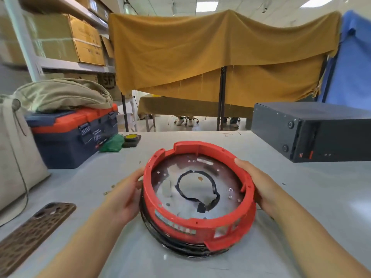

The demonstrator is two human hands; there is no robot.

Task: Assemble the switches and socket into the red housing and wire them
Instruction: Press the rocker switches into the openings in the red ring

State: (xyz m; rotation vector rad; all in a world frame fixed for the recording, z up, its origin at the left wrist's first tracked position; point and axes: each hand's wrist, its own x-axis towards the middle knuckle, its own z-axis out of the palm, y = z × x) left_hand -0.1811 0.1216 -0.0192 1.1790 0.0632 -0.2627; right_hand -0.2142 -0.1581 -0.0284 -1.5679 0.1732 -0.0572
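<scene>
A round red housing (192, 225) sits on the grey table in front of me, on a black ring base (186, 250). Its inner floor is shiny metal with a black gasket loop (197, 188) lying on it. Rectangular cut-outs show in its near wall. My left hand (125, 194) grips the housing's left wall, fingers curled against it. My right hand (261, 184) grips the right wall, thumb on the rim. No switches, socket or wires are in sight.
A phone in a brown patterned case (36, 235) lies at near left. A blue and orange toolbox (74, 135) under a beige cloth stands at far left, with a green item (112, 144) beside it. A black box (313, 131) stands at far right.
</scene>
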